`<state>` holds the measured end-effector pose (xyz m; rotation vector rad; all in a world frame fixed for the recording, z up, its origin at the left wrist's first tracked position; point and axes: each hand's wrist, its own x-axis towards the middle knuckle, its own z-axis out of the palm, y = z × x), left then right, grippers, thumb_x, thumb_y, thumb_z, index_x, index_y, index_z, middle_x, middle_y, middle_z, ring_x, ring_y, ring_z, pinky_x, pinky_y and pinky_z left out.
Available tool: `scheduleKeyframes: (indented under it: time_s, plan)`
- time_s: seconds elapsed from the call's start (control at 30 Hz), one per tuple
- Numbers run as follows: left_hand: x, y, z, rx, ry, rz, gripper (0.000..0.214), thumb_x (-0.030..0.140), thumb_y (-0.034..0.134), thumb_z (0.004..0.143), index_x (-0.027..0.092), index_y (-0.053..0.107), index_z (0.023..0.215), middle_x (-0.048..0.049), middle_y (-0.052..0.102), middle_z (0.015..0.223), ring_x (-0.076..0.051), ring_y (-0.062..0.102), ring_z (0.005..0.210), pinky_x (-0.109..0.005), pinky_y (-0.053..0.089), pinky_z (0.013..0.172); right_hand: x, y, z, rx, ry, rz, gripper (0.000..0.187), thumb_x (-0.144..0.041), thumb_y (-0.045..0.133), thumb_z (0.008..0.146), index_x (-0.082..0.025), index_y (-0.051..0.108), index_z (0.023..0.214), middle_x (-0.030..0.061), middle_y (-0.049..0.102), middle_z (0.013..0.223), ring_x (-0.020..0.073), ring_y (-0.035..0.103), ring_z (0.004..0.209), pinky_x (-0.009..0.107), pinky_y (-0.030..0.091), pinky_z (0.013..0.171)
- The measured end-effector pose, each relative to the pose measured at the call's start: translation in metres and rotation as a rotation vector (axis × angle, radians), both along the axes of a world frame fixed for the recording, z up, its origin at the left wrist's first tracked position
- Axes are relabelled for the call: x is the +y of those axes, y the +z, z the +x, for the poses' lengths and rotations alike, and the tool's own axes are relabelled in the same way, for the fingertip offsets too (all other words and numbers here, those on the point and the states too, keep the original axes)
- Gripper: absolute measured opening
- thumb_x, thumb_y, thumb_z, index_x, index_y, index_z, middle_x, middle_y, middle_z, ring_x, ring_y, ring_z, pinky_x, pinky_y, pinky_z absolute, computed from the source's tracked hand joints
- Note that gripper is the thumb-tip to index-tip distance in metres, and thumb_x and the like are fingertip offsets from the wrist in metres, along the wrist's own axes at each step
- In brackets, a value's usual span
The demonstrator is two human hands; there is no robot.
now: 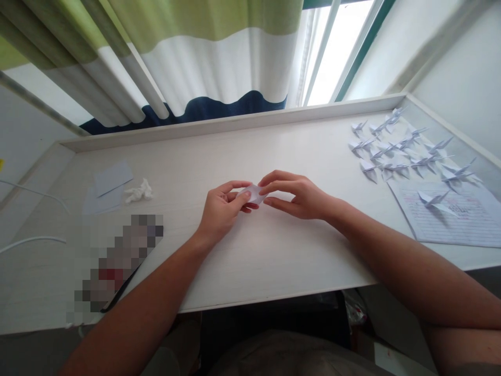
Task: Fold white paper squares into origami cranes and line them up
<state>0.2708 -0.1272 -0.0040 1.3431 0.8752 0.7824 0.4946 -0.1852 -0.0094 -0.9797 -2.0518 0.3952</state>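
A small white folded paper (255,194), diamond-shaped, is held just above the desk between my two hands. My left hand (223,206) is closed on its left side, the thumb lying on top and the fingers curled beneath. From the right, my right hand (297,194) has its fingertips and thumb at the paper's right corner, closed around that tip. Part of the paper is hidden behind the fingers. Several finished paper cranes (395,149) stand in loose rows at the desk's right end.
One crane (434,199) rests on a lined, written notebook (465,222). Flat paper sheets (111,180) and a crumpled white tissue (139,191) lie at the left. Nearer is a blurred-out long object (117,266). A raised rim (235,124) edges the white desk (188,156) below the curtain.
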Motion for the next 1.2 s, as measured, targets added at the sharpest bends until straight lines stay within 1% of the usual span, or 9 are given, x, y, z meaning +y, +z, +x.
scheduleKeyframes:
  time_s: [0.13, 0.3, 0.43, 0.6, 0.7, 0.83, 1.03, 1.1, 1.2]
  plan:
    - [0.000, 0.003, -0.001, -0.048, -0.004, 0.003, 0.028, 0.032, 0.084, 0.082, 0.014, 0.081, 0.103, -0.0053, 0.081, 0.076, -0.023, 0.080, 0.070, -0.032, 0.062, 0.068, 0.003, -0.001, 0.004, 0.047, -0.067, -0.068, 0.014, -0.030, 0.068, 0.102, -0.022, 0.077, 0.108, 0.0086, 0.079, 0.111, 0.0217, 0.075, 0.097, 0.037, 0.062, 0.086]
    - [-0.001, 0.004, -0.001, -0.118, -0.020, 0.004, 0.029, 0.036, 0.085, 0.082, 0.015, 0.082, 0.102, -0.0064, 0.082, 0.082, -0.023, 0.081, 0.072, -0.032, 0.063, 0.068, 0.003, -0.001, 0.000, 0.289, -0.097, -0.263, 0.020, -0.038, 0.071, 0.099, -0.021, 0.080, 0.103, 0.0068, 0.081, 0.102, 0.0208, 0.076, 0.095, 0.038, 0.063, 0.088]
    - [-0.001, 0.006, 0.000, -0.168, -0.046, -0.042, 0.034, 0.043, 0.083, 0.086, 0.015, 0.081, 0.105, -0.0080, 0.083, 0.086, -0.024, 0.082, 0.073, -0.032, 0.064, 0.068, 0.002, 0.000, -0.004, 0.463, -0.127, -0.390, 0.024, -0.042, 0.079, 0.093, -0.019, 0.080, 0.097, 0.0058, 0.081, 0.090, 0.0194, 0.075, 0.084, 0.037, 0.064, 0.081]
    - [-0.002, 0.008, -0.001, -0.152, -0.107, -0.138, 0.026, 0.030, 0.083, 0.081, 0.015, 0.079, 0.102, -0.0079, 0.084, 0.091, -0.025, 0.083, 0.081, -0.033, 0.065, 0.075, 0.004, -0.001, -0.007, 0.654, -0.118, -0.409, 0.022, -0.037, 0.086, 0.086, -0.018, 0.077, 0.093, 0.0064, 0.081, 0.091, 0.0196, 0.077, 0.084, 0.038, 0.065, 0.080]
    - [-0.001, 0.006, -0.002, -0.114, -0.149, -0.163, 0.022, 0.025, 0.085, 0.079, 0.016, 0.073, 0.095, -0.0065, 0.084, 0.091, -0.026, 0.084, 0.084, -0.034, 0.065, 0.080, 0.004, -0.003, -0.009, 0.685, -0.132, -0.403, 0.020, -0.033, 0.086, 0.085, -0.019, 0.073, 0.092, 0.0060, 0.080, 0.092, 0.0199, 0.077, 0.085, 0.038, 0.065, 0.079]
    - [-0.001, 0.005, -0.001, -0.069, -0.160, -0.214, 0.033, 0.027, 0.089, 0.078, 0.018, 0.061, 0.093, -0.0078, 0.085, 0.092, -0.029, 0.084, 0.086, -0.041, 0.065, 0.088, 0.003, -0.002, -0.013, 0.702, -0.144, -0.394, 0.022, -0.030, 0.084, 0.086, -0.020, 0.065, 0.094, 0.0042, 0.079, 0.092, 0.0190, 0.077, 0.082, 0.036, 0.064, 0.076]
    - [-0.004, 0.003, 0.003, -0.087, -0.075, -0.243, 0.038, 0.028, 0.093, 0.078, 0.015, 0.070, 0.106, -0.0095, 0.085, 0.096, -0.026, 0.083, 0.090, -0.046, 0.065, 0.098, 0.001, -0.004, -0.023, 0.748, -0.171, -0.487, 0.048, -0.036, 0.087, 0.084, -0.022, 0.061, 0.122, 0.0034, 0.079, 0.098, 0.0198, 0.076, 0.091, 0.038, 0.063, 0.085]
    - [-0.006, 0.000, 0.005, -0.124, -0.077, -0.264, 0.038, 0.030, 0.095, 0.076, 0.014, 0.074, 0.103, -0.0095, 0.085, 0.097, -0.026, 0.083, 0.094, -0.045, 0.065, 0.098, 0.001, -0.008, -0.027, 0.722, -0.140, -0.562, 0.052, -0.040, 0.091, 0.079, -0.021, 0.066, 0.120, 0.0054, 0.079, 0.102, 0.0216, 0.076, 0.096, 0.040, 0.063, 0.090]
    - [-0.008, -0.002, 0.005, -0.168, -0.141, -0.304, 0.038, 0.033, 0.098, 0.073, 0.015, 0.078, 0.100, -0.0090, 0.085, 0.101, -0.025, 0.082, 0.100, -0.042, 0.066, 0.099, 0.003, -0.013, -0.031, 0.712, -0.048, -0.624, 0.044, -0.046, 0.089, 0.081, -0.018, 0.074, 0.110, 0.0082, 0.081, 0.106, 0.0226, 0.076, 0.099, 0.039, 0.062, 0.091]
